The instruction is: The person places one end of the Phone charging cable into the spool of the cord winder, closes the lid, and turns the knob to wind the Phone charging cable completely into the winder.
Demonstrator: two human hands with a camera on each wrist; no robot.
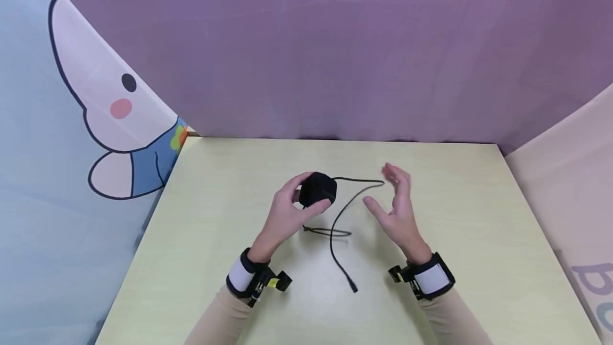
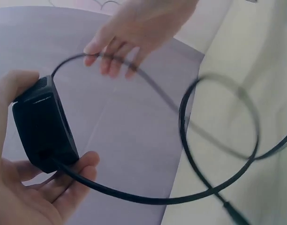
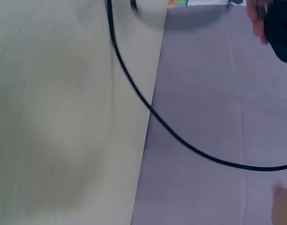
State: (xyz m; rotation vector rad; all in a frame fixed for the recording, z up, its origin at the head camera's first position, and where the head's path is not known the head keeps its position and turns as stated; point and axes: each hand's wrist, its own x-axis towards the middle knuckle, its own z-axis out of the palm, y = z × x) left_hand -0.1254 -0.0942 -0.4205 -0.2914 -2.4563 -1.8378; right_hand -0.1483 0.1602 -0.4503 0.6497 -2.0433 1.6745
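Observation:
My left hand (image 1: 283, 213) grips a small black block-shaped device (image 1: 318, 187) with rounded corners, thumb on one side and fingers on the other. A thin black cable (image 1: 356, 179) runs out from it and loops in the air above the table, with a plug (image 1: 353, 285) at its loose end. To the right, my right hand (image 1: 399, 217) has thumb and fingers spread apart, near the cable's bend. In the left wrist view, the cable overlaps that hand's fingertips. The right wrist view catches only part of the device (image 3: 282, 30) and the cable's curve.
A pale wooden table (image 1: 479, 217) lies under both hands. Behind its far edge hangs a purple cloth (image 1: 335, 52). A light blue cloth with a cartoon figure (image 1: 110, 100) covers the left side, and a whitish printed cloth (image 1: 570, 174) the right.

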